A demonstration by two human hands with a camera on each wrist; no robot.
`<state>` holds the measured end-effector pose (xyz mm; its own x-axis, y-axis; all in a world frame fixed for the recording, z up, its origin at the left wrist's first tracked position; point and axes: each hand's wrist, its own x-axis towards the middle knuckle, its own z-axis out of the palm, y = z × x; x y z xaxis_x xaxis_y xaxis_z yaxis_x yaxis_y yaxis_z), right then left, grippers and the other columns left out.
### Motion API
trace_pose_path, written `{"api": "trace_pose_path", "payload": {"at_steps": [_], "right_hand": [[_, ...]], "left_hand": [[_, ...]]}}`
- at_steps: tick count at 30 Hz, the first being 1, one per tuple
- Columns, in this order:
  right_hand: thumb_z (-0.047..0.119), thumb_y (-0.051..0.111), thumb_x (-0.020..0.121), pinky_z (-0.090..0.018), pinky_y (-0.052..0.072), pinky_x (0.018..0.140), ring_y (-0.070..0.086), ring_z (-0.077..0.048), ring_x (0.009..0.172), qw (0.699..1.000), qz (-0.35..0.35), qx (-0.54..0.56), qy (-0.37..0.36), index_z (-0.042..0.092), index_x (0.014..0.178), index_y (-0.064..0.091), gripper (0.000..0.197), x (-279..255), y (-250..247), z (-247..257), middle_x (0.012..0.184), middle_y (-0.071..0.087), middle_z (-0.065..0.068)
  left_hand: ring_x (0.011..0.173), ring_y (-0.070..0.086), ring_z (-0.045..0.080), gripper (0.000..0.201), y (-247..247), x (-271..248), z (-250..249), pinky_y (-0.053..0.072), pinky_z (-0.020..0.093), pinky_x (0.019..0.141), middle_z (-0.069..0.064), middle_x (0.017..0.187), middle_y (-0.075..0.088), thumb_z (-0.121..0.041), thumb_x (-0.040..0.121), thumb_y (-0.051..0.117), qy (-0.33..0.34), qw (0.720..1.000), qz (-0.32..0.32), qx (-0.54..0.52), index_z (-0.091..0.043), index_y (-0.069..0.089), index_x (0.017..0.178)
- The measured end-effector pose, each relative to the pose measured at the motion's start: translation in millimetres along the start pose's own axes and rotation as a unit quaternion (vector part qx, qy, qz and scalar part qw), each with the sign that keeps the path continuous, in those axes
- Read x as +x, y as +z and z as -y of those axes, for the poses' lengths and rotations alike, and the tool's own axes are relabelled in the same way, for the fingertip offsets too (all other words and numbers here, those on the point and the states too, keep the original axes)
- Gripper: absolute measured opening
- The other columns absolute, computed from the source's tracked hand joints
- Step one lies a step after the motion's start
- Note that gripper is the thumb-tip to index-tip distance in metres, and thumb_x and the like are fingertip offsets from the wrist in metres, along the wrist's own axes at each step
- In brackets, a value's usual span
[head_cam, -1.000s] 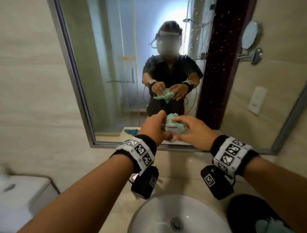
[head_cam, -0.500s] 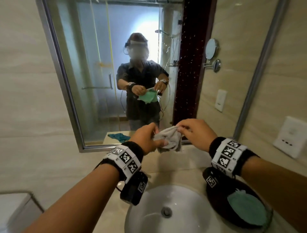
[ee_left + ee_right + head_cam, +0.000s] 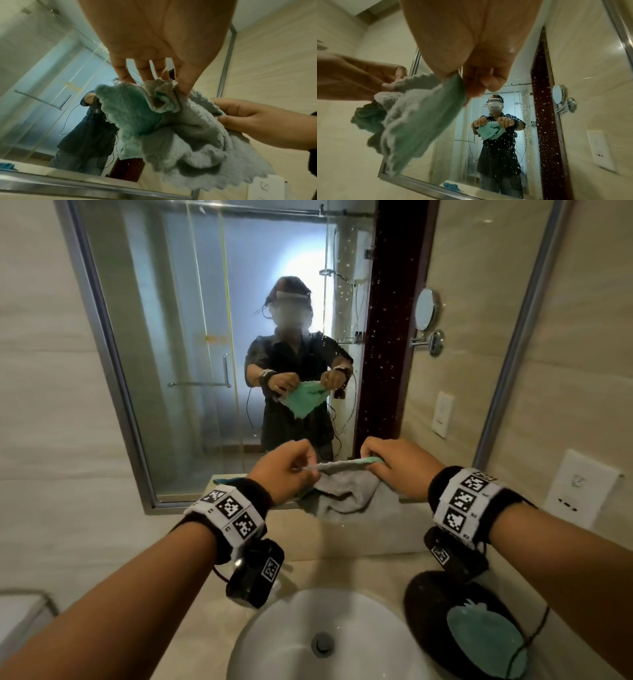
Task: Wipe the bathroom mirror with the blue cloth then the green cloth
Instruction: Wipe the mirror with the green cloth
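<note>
The cloth (image 3: pixel 342 491) pinched between both sets of fingers is green on one face, grey on the other; wristbands (image 3: pixel 229 510) carry black-and-white square markers.

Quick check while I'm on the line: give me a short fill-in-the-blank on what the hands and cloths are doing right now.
1. Both hands, left hand and right hand, hold the ____ cloth.
2. The cloth is stretched out in front of the ____.
3. Below the hands sits a white ____.
4. The mirror reflection shows a ____ cloth lying on the counter.

Missing words: green; mirror; sink; blue
</note>
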<state>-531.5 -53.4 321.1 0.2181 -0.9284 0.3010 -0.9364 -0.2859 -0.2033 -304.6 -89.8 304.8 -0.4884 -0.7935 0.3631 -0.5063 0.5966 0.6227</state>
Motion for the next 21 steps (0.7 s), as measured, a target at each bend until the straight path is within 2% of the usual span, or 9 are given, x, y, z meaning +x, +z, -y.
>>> {"api": "trace_pose_path", "payload": {"at_steps": [3,7,9,11,14,16,17,19,21], "right_hand": [[0.024,0.043,0.096,-0.033,0.041,0.057,0.053,-0.025,0.066,0.999,0.036,0.017,0.025,0.026,0.089,0.043,0.007,7,-1,-33,0.078,0.057,-0.008],[0.015,0.046,0.094,-0.030,0.046,0.071,0.058,-0.020,0.085,0.991,0.009,0.131,0.022,0.032,0.089,0.059,0.022,27,-1,-78,0.094,0.064,-0.001],[0.010,0.047,0.092,-0.027,0.045,0.076,0.058,-0.016,0.091,0.986,0.004,0.168,0.016,0.035,0.087,0.064,0.030,37,0,-93,0.099,0.065,0.004],[0.006,0.046,0.092,-0.023,0.045,0.071,0.059,-0.014,0.089,0.981,0.000,0.195,0.011,0.036,0.083,0.064,0.036,44,1,-100,0.099,0.065,0.003],[0.002,0.048,0.091,-0.031,0.051,0.076,0.062,-0.018,0.089,0.974,0.003,0.227,-0.014,0.035,0.078,0.064,0.040,50,-1,-100,0.097,0.067,0.002],[-0.003,0.049,0.089,-0.033,0.050,0.085,0.063,-0.019,0.093,0.964,0.012,0.263,-0.039,0.030,0.079,0.066,0.038,53,-3,-98,0.098,0.069,-0.002],[-0.005,0.049,0.088,-0.033,0.050,0.089,0.063,-0.017,0.096,0.959,0.013,0.280,-0.048,0.027,0.078,0.066,0.038,54,-4,-97,0.099,0.069,-0.002],[-0.007,0.049,0.088,-0.033,0.048,0.094,0.063,-0.013,0.099,0.947,0.006,0.316,-0.054,0.024,0.078,0.067,0.037,56,-4,-96,0.101,0.070,-0.001],[-0.008,0.049,0.088,-0.035,0.048,0.095,0.063,-0.012,0.101,0.934,0.002,0.354,-0.051,0.021,0.078,0.067,0.036,59,-3,-92,0.102,0.069,-0.001]], "left_hand": [[0.078,0.051,0.008,0.024,15,19,-14,0.043,0.010,0.062,-0.004,0.089,0.051,-0.012,0.088,0.059,0.008,0.999,-0.035,0.015,-0.027,0.049,0.073],[0.075,0.057,0.016,0.021,43,40,-24,0.051,0.032,0.073,-0.002,0.085,0.060,-0.014,0.092,0.053,-0.025,0.999,-0.009,0.040,-0.029,0.047,0.078],[0.072,0.057,0.013,0.020,58,45,-23,0.050,0.033,0.074,-0.007,0.089,0.060,-0.015,0.092,0.055,-0.045,0.998,0.019,0.041,-0.030,0.050,0.079],[0.072,0.061,0.011,0.020,68,46,-22,0.052,0.032,0.077,-0.010,0.087,0.061,-0.013,0.091,0.057,-0.062,0.996,0.066,0.016,-0.030,0.053,0.080],[0.078,0.065,0.014,0.017,72,50,-20,0.054,0.034,0.084,-0.004,0.089,0.067,-0.014,0.092,0.055,-0.087,0.994,0.058,-0.003,-0.027,0.057,0.082],[0.088,0.063,0.015,0.009,66,57,-18,0.050,0.029,0.084,-0.004,0.102,0.064,-0.018,0.092,0.058,-0.087,0.996,-0.006,0.033,-0.025,0.057,0.098],[0.095,0.060,0.015,0.020,64,61,-17,0.047,0.024,0.084,-0.004,0.111,0.060,-0.021,0.091,0.059,-0.090,0.994,-0.026,0.060,-0.022,0.056,0.111],[0.108,0.055,0.018,0.042,61,71,-14,0.045,0.026,0.089,0.000,0.127,0.052,-0.029,0.089,0.062,-0.099,0.990,-0.017,0.095,-0.021,0.049,0.128],[0.112,0.053,0.020,0.044,62,80,-13,0.045,0.036,0.097,0.001,0.130,0.052,-0.033,0.087,0.065,-0.114,0.987,0.024,0.109,-0.023,0.052,0.127]]}}
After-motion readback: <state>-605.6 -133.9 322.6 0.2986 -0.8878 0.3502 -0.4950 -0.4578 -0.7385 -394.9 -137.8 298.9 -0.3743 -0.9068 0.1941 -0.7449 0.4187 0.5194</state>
